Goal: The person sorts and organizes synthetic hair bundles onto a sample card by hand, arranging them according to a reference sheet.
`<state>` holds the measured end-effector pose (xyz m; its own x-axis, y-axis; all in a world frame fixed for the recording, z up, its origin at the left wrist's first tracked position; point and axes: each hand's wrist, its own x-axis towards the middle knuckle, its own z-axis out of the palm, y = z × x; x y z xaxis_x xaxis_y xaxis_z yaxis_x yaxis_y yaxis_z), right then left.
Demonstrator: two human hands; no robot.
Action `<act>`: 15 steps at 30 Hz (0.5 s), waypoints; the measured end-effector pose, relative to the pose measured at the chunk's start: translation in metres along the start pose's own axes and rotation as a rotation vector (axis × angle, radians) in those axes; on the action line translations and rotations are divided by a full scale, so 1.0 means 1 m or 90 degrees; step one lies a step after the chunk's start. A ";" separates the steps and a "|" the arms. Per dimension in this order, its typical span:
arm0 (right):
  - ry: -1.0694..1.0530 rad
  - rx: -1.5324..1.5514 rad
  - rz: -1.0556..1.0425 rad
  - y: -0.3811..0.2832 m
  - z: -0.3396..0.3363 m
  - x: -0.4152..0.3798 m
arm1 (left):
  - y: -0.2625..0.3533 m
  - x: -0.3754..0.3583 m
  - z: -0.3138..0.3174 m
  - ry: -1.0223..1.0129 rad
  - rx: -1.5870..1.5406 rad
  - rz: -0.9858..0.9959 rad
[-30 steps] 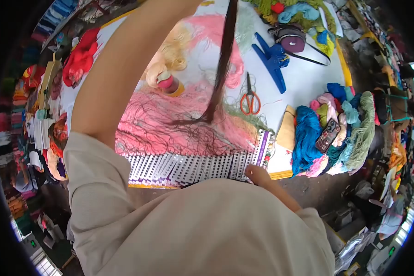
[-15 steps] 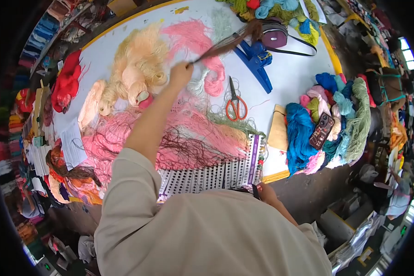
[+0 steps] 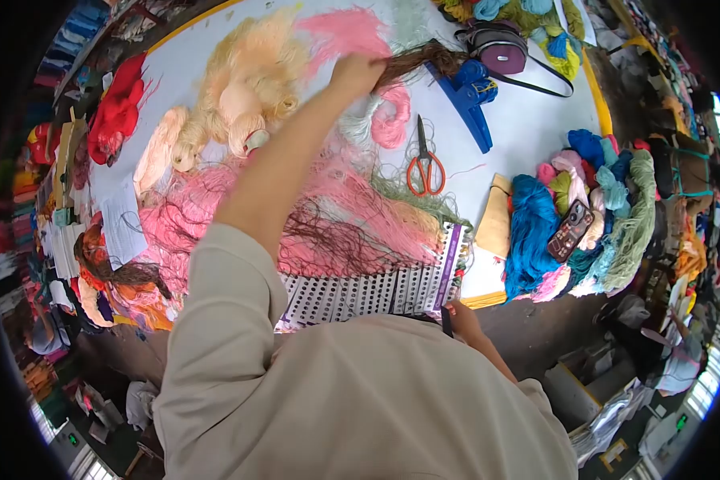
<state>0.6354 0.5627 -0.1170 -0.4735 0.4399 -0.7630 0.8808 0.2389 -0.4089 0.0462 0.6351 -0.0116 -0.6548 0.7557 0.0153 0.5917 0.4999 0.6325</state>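
Observation:
My left hand point(image 3: 358, 76) is stretched far over the table, its fingers closed on one end of a hank of dark brown yarn point(image 3: 414, 66). The yarn's other end trails right to the blue clamp-like stand point(image 3: 468, 100). Close to my body, my right hand point(image 3: 464, 320) is closed around a dark strip point(image 3: 447, 322) beside the row of punched white cards point(image 3: 348, 296). Pink and brown threads point(image 3: 336, 228) fan out from these cards. Under my left forearm lies part of the pink thread. Orange-handled scissors point(image 3: 426, 172) rest on the table between my hands.
Cream yarn point(image 3: 248, 64) and red yarn point(image 3: 116, 112) lie on the left. A small dark purple bag point(image 3: 500, 52) sits at the back. Blue and mixed hanks point(image 3: 532, 228) with a phone point(image 3: 570, 230) on them occupy the right edge. A paper sheet point(image 3: 122, 228) lies left.
My left hand has moved away from me and to the right, lowering the brown yarn towards the blue stand. My right hand stays beside the cards; the whole view has shifted slightly.

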 end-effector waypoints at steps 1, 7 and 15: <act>0.007 0.002 -0.003 -0.006 -0.003 -0.001 | 0.025 0.014 -0.020 0.066 -0.041 0.024; 0.051 0.068 0.012 -0.010 -0.004 -0.012 | 0.040 0.035 -0.038 0.269 -0.208 0.082; 0.078 0.073 -0.015 -0.007 -0.002 -0.032 | -0.069 -0.117 0.087 -0.015 -0.132 -0.161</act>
<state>0.6443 0.5485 -0.0892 -0.4842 0.5393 -0.6890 0.8609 0.1528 -0.4854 0.1229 0.5492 -0.1249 -0.7565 0.6290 -0.1792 0.3010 0.5781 0.7584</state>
